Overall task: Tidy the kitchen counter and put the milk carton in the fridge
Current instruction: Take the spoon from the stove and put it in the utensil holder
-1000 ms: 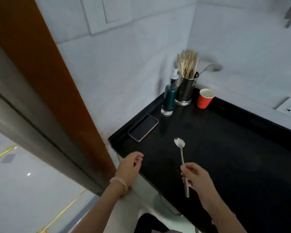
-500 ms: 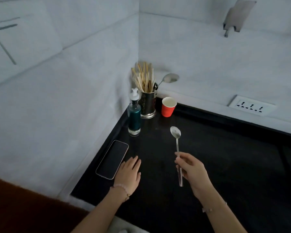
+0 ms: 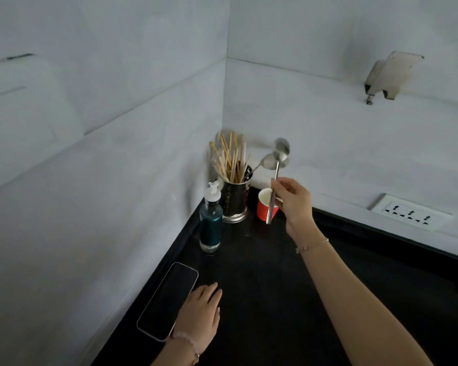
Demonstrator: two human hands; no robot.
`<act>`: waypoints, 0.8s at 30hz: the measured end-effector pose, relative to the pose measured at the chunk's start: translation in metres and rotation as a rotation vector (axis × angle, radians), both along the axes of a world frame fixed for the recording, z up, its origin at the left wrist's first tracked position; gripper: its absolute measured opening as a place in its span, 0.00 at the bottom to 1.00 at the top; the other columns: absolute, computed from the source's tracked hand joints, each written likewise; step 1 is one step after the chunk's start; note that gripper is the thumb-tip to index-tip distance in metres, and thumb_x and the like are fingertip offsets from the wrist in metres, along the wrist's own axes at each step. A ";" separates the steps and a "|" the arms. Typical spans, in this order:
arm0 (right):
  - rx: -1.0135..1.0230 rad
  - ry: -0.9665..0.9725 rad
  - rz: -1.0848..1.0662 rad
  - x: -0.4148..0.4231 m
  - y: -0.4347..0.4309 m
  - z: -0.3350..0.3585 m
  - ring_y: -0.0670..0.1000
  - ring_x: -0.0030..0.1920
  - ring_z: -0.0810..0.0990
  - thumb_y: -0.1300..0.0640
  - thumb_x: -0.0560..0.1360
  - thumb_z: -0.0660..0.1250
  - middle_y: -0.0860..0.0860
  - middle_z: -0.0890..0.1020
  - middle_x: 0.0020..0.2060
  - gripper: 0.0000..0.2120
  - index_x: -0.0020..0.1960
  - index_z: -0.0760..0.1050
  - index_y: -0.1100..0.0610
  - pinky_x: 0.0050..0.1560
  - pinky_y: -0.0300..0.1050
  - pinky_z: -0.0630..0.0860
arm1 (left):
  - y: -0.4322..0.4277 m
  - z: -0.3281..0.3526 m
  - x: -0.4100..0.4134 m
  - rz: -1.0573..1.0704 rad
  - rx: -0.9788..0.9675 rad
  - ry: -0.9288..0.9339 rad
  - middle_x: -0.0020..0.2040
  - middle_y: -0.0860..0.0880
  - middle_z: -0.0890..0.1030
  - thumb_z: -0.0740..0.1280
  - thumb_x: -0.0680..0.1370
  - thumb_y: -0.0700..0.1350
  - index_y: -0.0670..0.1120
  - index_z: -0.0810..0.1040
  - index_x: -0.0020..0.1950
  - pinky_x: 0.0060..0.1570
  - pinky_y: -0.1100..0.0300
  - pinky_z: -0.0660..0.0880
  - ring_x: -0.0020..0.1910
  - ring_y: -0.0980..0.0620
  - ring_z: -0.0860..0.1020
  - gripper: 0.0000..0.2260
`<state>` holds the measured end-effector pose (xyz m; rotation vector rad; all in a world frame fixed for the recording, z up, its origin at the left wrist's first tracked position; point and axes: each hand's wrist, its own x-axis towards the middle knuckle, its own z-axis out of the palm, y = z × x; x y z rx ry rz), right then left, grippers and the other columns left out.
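Spoon (image 3: 276,170) pinched upright in my right hand (image 3: 294,203) by the red cup (image 3: 262,211), near the back corner of the counter (image 3: 262,286); my left hand (image 3: 200,310) rests flat, fingers relaxed, beside the phone (image 3: 167,302)

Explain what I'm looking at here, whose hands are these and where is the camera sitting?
There is no machine: these are a person's two bare hands, filmed by a camera worn on their head, looking down at a black kitchen counter. The right hand holds a spoon upright, near a metal pot of chopsticks. The left hand rests flat on the counter beside a phone. A pump bottle and a red cup also stand there.
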<state>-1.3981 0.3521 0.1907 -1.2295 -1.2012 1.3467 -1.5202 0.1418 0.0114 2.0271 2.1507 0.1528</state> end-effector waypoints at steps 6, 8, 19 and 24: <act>0.145 0.033 -0.029 -0.042 0.053 0.013 0.53 0.42 0.82 0.64 0.73 0.68 0.54 0.80 0.40 0.04 0.43 0.75 0.58 0.47 0.46 0.82 | 0.002 -0.002 -0.002 -0.019 -0.062 -0.009 0.50 0.55 0.88 0.75 0.62 0.55 0.52 0.88 0.48 0.42 0.60 0.85 0.44 0.56 0.87 0.17; 0.187 0.016 -0.046 -0.051 0.063 0.013 0.53 0.41 0.82 0.64 0.73 0.68 0.53 0.80 0.39 0.07 0.40 0.73 0.56 0.46 0.44 0.82 | 0.002 -0.002 -0.003 -0.035 -0.116 -0.010 0.50 0.55 0.88 0.78 0.56 0.56 0.52 0.88 0.47 0.40 0.59 0.85 0.43 0.55 0.87 0.21; 0.329 -0.560 0.109 -0.072 0.070 -0.026 0.51 0.44 0.80 0.56 0.72 0.69 0.49 0.81 0.39 0.07 0.47 0.78 0.58 0.48 0.49 0.78 | 0.005 0.001 -0.002 -0.014 -0.148 -0.018 0.50 0.56 0.88 0.82 0.48 0.58 0.54 0.88 0.47 0.40 0.61 0.85 0.43 0.57 0.87 0.28; 0.289 -0.568 0.132 -0.071 0.068 -0.030 0.52 0.44 0.81 0.55 0.72 0.68 0.50 0.83 0.39 0.07 0.47 0.80 0.57 0.50 0.53 0.79 | 0.004 0.014 0.001 0.014 -0.179 -0.137 0.68 0.53 0.77 0.60 0.75 0.51 0.50 0.80 0.64 0.60 0.55 0.79 0.63 0.50 0.81 0.20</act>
